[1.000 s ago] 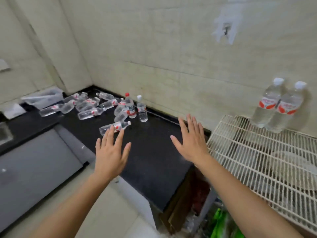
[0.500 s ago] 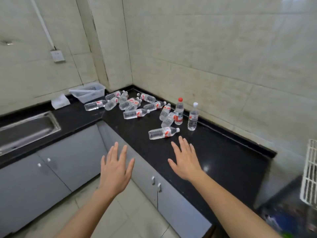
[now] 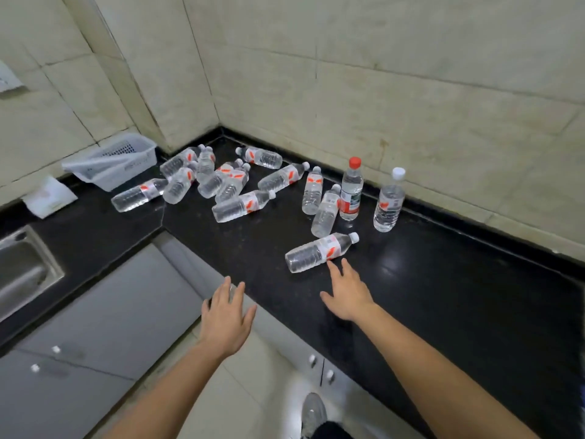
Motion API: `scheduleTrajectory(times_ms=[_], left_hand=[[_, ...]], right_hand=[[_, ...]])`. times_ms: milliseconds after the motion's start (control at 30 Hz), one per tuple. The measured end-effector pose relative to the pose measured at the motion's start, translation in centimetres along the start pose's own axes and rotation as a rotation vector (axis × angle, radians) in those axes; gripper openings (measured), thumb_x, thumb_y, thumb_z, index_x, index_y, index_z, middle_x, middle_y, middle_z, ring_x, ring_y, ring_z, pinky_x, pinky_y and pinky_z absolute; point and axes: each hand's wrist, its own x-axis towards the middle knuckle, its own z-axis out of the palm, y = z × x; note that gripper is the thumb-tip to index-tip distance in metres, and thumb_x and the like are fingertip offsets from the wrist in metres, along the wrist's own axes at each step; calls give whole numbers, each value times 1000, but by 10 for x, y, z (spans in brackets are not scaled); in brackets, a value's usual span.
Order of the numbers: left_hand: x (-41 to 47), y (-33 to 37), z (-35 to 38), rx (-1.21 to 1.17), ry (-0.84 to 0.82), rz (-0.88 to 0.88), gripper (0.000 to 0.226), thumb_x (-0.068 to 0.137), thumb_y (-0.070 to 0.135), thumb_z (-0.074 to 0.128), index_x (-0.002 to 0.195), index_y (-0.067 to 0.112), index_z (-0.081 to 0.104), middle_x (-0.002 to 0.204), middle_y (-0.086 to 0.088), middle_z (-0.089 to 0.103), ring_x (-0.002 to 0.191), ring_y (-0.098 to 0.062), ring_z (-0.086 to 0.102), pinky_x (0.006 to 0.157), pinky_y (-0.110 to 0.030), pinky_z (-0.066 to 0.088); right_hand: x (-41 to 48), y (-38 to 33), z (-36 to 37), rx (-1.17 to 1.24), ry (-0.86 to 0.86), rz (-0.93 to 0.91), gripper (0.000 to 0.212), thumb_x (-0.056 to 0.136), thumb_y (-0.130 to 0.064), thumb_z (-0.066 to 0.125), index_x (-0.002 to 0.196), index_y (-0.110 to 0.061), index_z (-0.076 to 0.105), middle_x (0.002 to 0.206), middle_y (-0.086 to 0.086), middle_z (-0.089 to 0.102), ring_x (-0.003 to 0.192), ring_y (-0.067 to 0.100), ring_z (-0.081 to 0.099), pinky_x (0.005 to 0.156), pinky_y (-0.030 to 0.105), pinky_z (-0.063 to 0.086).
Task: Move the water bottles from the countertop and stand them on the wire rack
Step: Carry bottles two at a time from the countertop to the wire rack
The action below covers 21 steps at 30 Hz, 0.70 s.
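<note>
— The hands, what are they doing?

— Both are empty, fingers spread. The right hand (image 3: 346,296) reaches out over the black tabletop (image 3: 443,296), palm down, its fingertips just short of the nearest lying bottle (image 3: 319,252); I cannot tell whether they touch it. The left hand (image 3: 226,321) hovers at the tabletop's front edge, above the grey cabinet fronts (image 3: 104,312), grasping nothing.

— And that nearest bottle?

— It lies on its side, white cap toward the right, red label facing up, apart from the rest.

— Where are the others?

— Two stand upright near the back wall: a red-capped bottle (image 3: 351,190) and, to its right, a white-capped bottle (image 3: 389,201), the two well apart from each other. Just left of the red-capped one, two more bottles (image 3: 319,201) lie on their sides, one against its base. Farther back, toward the corner, a scattered heap of bottles (image 3: 218,179) lies on the tabletop, several overlapping or touching.

— Anything else on the surface?

— A white plastic basket (image 3: 110,160) sits tilted against the left wall beside the heap, and a folded white cloth (image 3: 50,196) lies left of it. A steel sink (image 3: 22,270) is set into the tabletop at the far left. One shoe (image 3: 313,413) shows on the tiled floor below. The wire rack is outside the view.
</note>
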Motion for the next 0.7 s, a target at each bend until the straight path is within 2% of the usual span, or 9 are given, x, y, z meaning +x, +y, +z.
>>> scheduleTrajectory(times_ms=[100, 200, 333, 433, 500, 567, 633, 700], left_hand=[[50, -11, -19, 1, -7, 36, 66, 101, 56, 29, 157, 24, 19, 166, -9, 6, 152, -26, 15, 120, -48, 19], [100, -25, -41, -1, 6, 80, 65, 101, 53, 33, 157, 22, 21, 166, -10, 7, 151, -28, 15, 120, -47, 19], [163, -49, -52, -25, 15, 121, 65, 101, 51, 38, 156, 20, 24, 165, -11, 12, 150, -28, 17, 120, -45, 20], [219, -68, -51, -5, -20, 190, 66, 100, 50, 41, 155, 18, 26, 164, -13, 15, 150, -28, 18, 119, -46, 22], [259, -80, -50, 23, -71, 242, 67, 99, 49, 44, 155, 17, 25, 163, -13, 16, 149, -28, 19, 118, -46, 24], [299, -87, -50, 29, -103, 317, 68, 98, 47, 47, 154, 15, 25, 163, -14, 18, 149, -30, 20, 117, -48, 26], [337, -91, -51, 43, -120, 413, 68, 97, 43, 52, 153, 12, 28, 160, -16, 22, 148, -33, 22, 116, -50, 27], [375, -96, -51, 82, -136, 509, 69, 95, 40, 55, 152, 10, 29, 160, -18, 23, 147, -36, 23, 117, -51, 26]], right_hand=[[43, -13, -13, 194, -33, 102, 88, 98, -42, 59, 162, -20, 3, 165, 18, 15, 142, 42, 38, 112, 50, 40], [82, -26, -25, 401, -13, 269, 97, 96, -44, 62, 162, -25, -5, 161, 24, 22, 138, 43, 44, 110, 48, 42], [125, -46, -20, 622, 31, 554, 115, 87, -60, 67, 160, -25, -15, 162, 25, 13, 140, 43, 40, 111, 47, 37], [154, -68, -10, 699, 77, 713, 126, 84, -67, 67, 158, -14, -19, 166, 23, -10, 145, 44, 34, 113, 48, 36], [166, -81, 3, 739, 150, 795, 128, 85, -58, 73, 158, -8, -19, 167, 18, -21, 144, 43, 37, 110, 47, 39], [168, -95, 18, 770, 263, 844, 127, 82, -43, 79, 159, -6, -15, 168, 11, -19, 140, 44, 42, 109, 46, 42], [170, -104, 31, 751, 352, 846, 126, 79, -34, 82, 160, -8, -10, 170, 8, -12, 144, 44, 35, 112, 46, 36], [174, -115, 42, 766, 369, 871, 128, 75, -31, 85, 162, -12, -7, 171, 6, -7, 149, 41, 25, 116, 43, 30]])
